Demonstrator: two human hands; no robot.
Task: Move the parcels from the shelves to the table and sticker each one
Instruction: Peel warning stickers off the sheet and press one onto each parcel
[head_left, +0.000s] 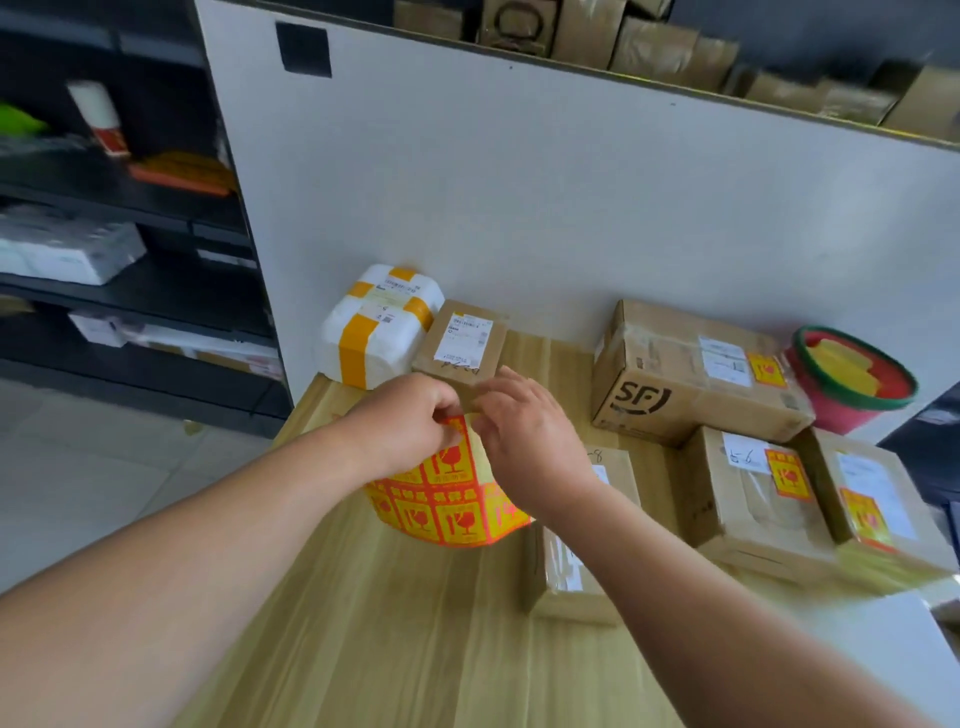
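On the dark shelves (156, 306) at far left a white parcel (67, 254) and others wait, so the carrying looks unfinished. At the table's (395, 623) back edge a foam parcel (379, 322) and a small brown box (462, 340) show no sticker, and just before them the left hand (410, 421) grips the sticker sheet (447, 493) while the right hand (530, 426) pinches its top edge, seemingly peeling one. Further right, the SF box (696, 374), a hand-numbered box (748, 493) and the end box (878, 499) already carry stickers.
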